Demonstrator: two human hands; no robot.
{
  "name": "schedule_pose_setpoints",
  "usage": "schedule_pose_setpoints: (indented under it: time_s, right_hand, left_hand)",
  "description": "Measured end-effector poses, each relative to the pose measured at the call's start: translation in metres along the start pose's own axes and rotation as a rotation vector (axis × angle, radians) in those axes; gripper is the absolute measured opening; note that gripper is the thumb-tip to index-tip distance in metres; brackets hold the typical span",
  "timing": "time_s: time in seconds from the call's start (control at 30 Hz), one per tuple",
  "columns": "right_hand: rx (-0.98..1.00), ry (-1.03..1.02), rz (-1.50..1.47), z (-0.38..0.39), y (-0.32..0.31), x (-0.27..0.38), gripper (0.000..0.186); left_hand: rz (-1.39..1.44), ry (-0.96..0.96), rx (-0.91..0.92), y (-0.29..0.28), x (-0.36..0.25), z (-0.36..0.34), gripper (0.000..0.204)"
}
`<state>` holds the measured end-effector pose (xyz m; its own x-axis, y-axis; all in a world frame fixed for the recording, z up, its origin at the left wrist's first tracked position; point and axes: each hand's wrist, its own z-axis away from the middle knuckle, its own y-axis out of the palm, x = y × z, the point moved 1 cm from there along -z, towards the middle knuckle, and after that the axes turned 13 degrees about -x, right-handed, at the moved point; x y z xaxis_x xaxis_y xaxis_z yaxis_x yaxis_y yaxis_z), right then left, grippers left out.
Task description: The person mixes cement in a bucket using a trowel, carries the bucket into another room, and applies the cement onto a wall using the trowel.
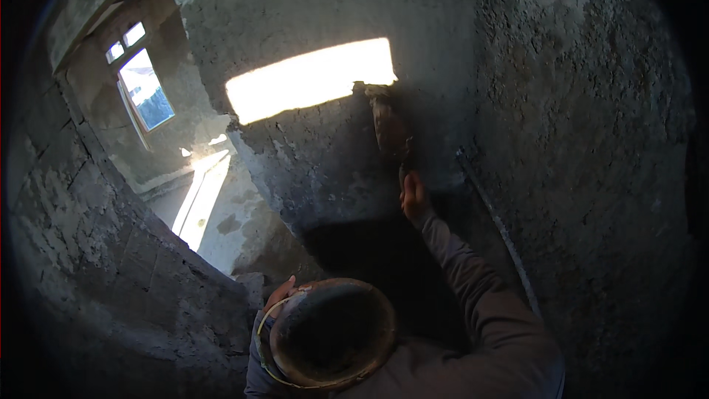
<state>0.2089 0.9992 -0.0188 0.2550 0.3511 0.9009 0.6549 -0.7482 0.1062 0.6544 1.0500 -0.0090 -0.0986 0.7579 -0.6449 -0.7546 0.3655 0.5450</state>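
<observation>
A trowel [390,131] is in my right hand [415,198], its handle wrapped by my fingers. The blade points up along the rough grey wall in front of me. Wet-looking mortar [375,90] clings around its tip, at the lower edge of a bright patch of sunlight. Low in the picture, close to my body, my left hand [281,297] grips the rim of a round bucket [382,304]. Its thin wire handle hangs over the left side. The inside is dark, so I cannot tell how much it holds.
The plastered wall [325,15] ahead meets a rougher side wall [583,140] on the right. A pale pipe or edge strip [502,229] runs down near that corner. Left, an opening leads to a room with a window [146,90]; a low wall [133,266] curves nearer.
</observation>
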Motion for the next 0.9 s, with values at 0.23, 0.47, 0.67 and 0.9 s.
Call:
schedule_pose_setpoints:
  time_s: [0.23,0.47,0.67,0.9]
  right_hand:
    - [0.084,0.668,0.000,0.221,-0.107,-0.078,0.038]
    - [0.141,0.131,0.490,0.263,-0.201,-0.079,0.065]
    - [0.545,-0.696,0.497,0.108,-0.166,0.126,0.033]
    - [0.751,-1.324,0.718,0.120,-0.071,0.181,0.013]
  left_hand:
    - [0.103,-0.057,0.065,-0.020,0.011,-0.016,0.074]
    - [0.017,-0.061,-0.143,0.029,-0.008,-0.017,0.069]
    - [-0.108,-0.175,-0.278,0.052,-0.034,-0.050,0.067]
    - [-0.243,-0.184,-0.103,0.051,-0.022,-0.054,0.060]
